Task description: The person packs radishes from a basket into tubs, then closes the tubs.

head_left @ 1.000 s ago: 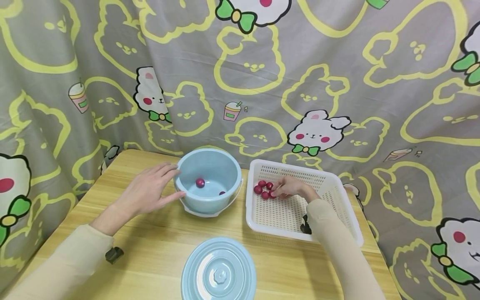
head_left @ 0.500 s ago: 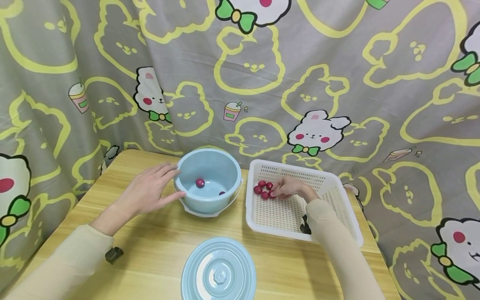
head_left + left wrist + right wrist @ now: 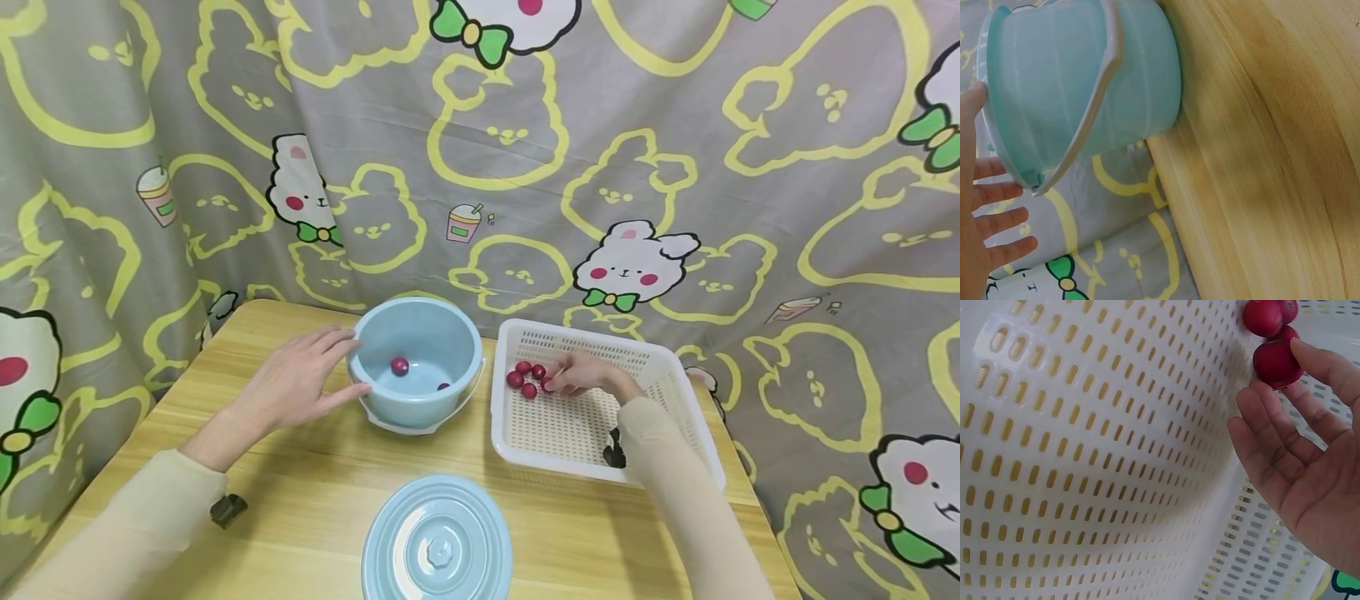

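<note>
My right hand [image 3: 585, 373] reaches into a white plastic basket [image 3: 592, 472] and pinches a small round red fruit [image 3: 1277, 364] between thumb and fingertips. Several like it, such as this red fruit [image 3: 514, 380], lie close by at the basket's left end. At the light-blue bucket [image 3: 412, 408], my left hand [image 3: 296, 379] has its fingers spread, with thumb and fingertips right at the left rim. Inside the bucket lie a red fruit [image 3: 400, 367] and another [image 3: 444, 387], partly hidden by the near wall. The left wrist view shows the bucket's pale handle [image 3: 1094, 103] hanging down its side.
A round light-blue lid [image 3: 438, 550] with a knob lies on the wooden table [image 3: 315, 500] in front of the bucket. Behind the table hangs a patterned grey curtain [image 3: 405, 108]. The basket stands near the table's right edge.
My right hand has shifted slightly right and up with the pinched red fruit, away from the fruit beside it. The left hand and the bucket have stayed where they were.
</note>
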`<action>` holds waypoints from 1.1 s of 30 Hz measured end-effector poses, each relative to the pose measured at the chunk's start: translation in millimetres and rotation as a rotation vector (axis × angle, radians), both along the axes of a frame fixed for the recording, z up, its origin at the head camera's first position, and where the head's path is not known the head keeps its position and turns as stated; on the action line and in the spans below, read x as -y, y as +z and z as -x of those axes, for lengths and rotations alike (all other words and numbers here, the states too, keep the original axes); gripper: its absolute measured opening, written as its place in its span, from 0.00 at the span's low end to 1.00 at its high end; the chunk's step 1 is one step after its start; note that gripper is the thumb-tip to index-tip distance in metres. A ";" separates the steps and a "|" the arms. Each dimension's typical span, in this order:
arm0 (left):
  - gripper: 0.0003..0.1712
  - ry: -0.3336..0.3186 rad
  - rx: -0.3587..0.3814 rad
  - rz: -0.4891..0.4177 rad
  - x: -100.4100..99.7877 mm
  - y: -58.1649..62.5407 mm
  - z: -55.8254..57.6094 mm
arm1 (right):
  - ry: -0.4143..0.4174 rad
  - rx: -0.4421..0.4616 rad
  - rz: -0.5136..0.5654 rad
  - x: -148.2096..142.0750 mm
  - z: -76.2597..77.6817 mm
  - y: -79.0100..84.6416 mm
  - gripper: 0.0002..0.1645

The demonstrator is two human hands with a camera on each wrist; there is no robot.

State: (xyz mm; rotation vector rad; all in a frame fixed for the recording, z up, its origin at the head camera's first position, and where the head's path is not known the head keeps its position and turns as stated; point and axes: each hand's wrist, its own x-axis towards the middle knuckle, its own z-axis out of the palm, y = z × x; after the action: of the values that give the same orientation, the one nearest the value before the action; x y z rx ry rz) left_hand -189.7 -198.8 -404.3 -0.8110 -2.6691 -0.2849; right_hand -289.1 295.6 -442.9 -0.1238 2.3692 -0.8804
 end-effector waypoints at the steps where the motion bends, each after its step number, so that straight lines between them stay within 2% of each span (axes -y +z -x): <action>1: 0.42 0.001 0.002 0.000 0.0 0.1 0.0 | -0.003 -0.002 0.006 -0.7 -0.6 2.2 0.19; 8: 0.43 0.004 0.013 -0.001 -0.1 0.4 -0.3 | -0.013 -0.018 0.085 -3.1 -1.2 15.4 0.22; 15: 0.43 0.001 0.002 -0.002 0.0 0.0 0.1 | 0.035 -0.078 0.153 2.2 -2.7 29.8 0.22; 24: 0.42 -0.005 -0.002 -0.001 0.3 0.0 0.6 | 0.063 -0.139 0.173 20.3 -5.4 52.6 0.20; 33: 0.42 -0.001 0.009 -0.002 0.1 1.0 -0.2 | 0.074 -0.193 0.196 39.7 -10.7 73.0 0.22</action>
State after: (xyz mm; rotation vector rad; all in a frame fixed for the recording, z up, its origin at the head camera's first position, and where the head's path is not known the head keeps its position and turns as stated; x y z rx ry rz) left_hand -189.5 -198.9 -403.3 -0.8122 -2.6768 -0.2917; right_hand -278.4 255.8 -369.9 -0.3884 2.4309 -1.1064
